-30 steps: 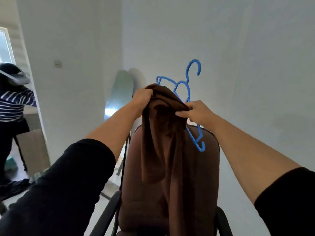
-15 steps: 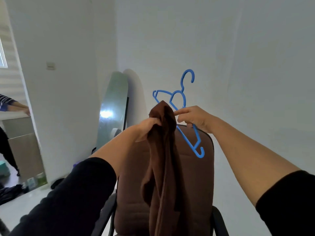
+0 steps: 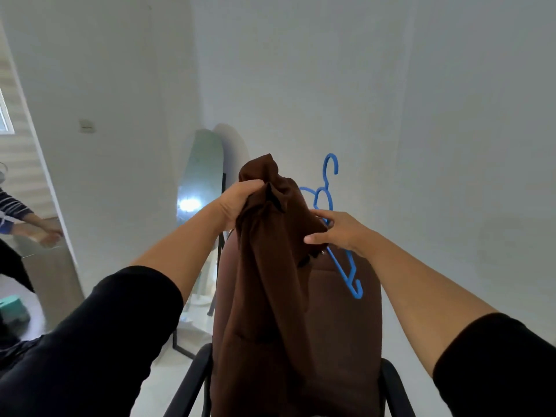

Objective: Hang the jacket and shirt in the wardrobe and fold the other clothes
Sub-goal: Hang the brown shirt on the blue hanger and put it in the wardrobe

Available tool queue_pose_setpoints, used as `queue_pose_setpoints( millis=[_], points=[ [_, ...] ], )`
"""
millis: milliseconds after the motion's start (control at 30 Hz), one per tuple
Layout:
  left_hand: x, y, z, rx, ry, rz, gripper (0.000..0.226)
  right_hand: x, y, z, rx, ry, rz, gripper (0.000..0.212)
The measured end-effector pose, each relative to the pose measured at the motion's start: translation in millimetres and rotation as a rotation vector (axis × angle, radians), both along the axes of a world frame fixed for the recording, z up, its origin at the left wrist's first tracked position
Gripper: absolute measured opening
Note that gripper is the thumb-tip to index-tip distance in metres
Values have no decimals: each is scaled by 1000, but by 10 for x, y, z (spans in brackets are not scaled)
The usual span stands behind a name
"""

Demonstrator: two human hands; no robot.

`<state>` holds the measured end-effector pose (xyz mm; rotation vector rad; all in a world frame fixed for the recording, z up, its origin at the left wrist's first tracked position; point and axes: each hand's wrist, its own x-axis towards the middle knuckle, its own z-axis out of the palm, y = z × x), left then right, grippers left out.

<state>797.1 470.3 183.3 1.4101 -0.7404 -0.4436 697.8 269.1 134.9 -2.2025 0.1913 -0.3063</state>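
Note:
A dark brown garment hangs bunched in front of me. My left hand grips its top edge on the left. A blue plastic hanger sits behind the garment, its hook pointing up and one arm slanting down to the right. My right hand holds the hanger near its neck and presses against the right side of the fabric. Part of the hanger is hidden under the cloth.
A brown padded chair with black armrests stands right behind the garment. A tall mirror leans on the white wall at the corner. Another person's arm shows at the left edge.
My left hand has lifted the garment's top higher and spread it over the hanger's left arm. The right hand has shifted against the fabric; the view has tilted.

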Motion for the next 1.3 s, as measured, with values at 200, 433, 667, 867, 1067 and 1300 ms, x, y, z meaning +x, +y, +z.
queue_pose_setpoints(
  millis=[200,433,667,867,1067,1300],
  points=[
    [251,162,25,161,-315,273,43,72,43,73,-60,-21,-96,29],
    [87,52,-228,971,-710,43,73,126,243,228,-156,-49,7,26],
    [20,-315,-465,744,-724,106,35,18,248,232,-134,-107,21,38],
    [61,-303,-262,307,-412,271,22,-113,-150,-105,-168,115,-105,55],
    [160,-209,-152,370,-477,252,26,-133,-177,65,-71,17,-256,25],
    [24,-366,-404,624,-593,98,47,-61,69,545,-123,-65,-205,24]
  ],
)
